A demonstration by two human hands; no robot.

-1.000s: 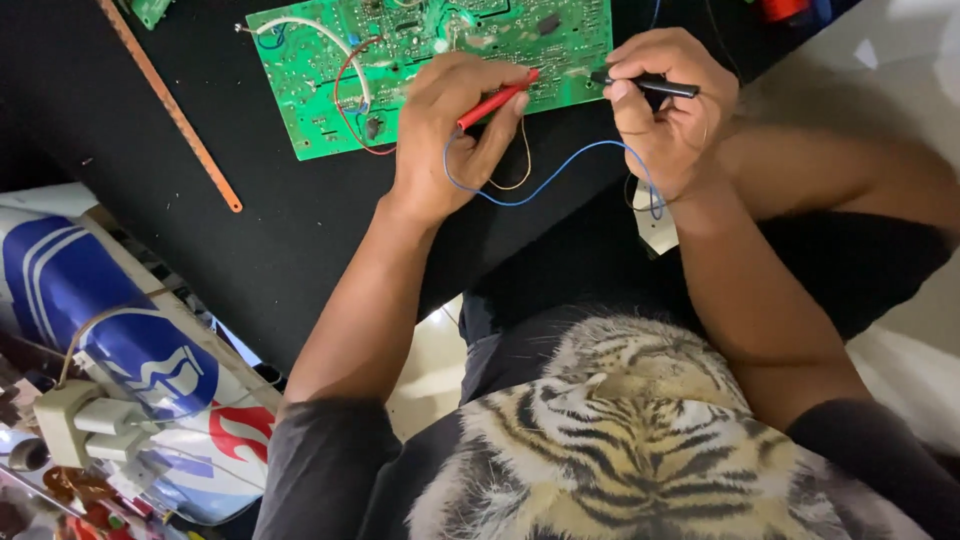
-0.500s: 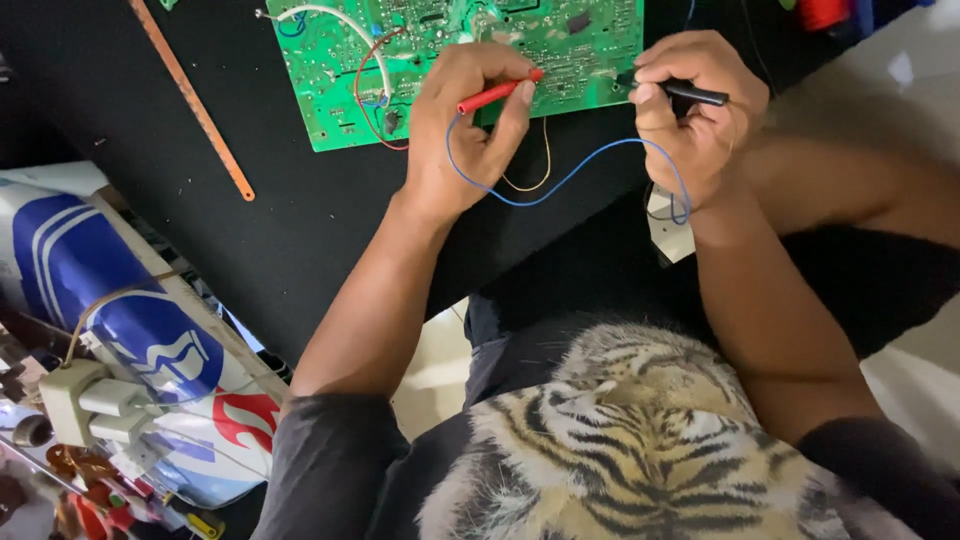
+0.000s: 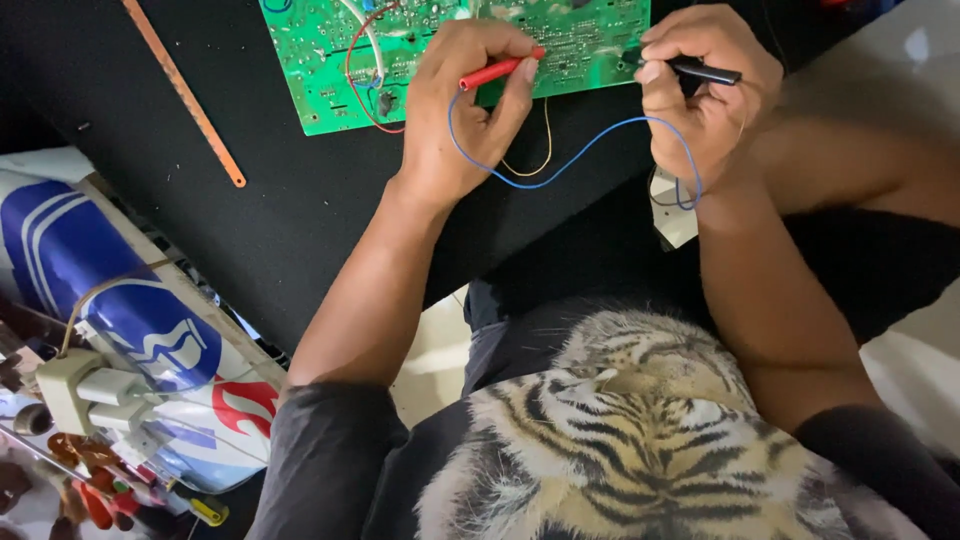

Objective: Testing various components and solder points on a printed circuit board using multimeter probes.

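Both bare forearms reach forward from dark sleeves, elbows bent. The left hand [image 3: 465, 105] is curled, thumb and fingers [image 3: 520, 85] pinched together. The right hand [image 3: 712, 95] is closed in a loose fist, apparently pinching too; its fingertips are partly hidden.

Black worktop [image 3: 300, 220], pale tiled floor [image 3: 435, 360], dim light
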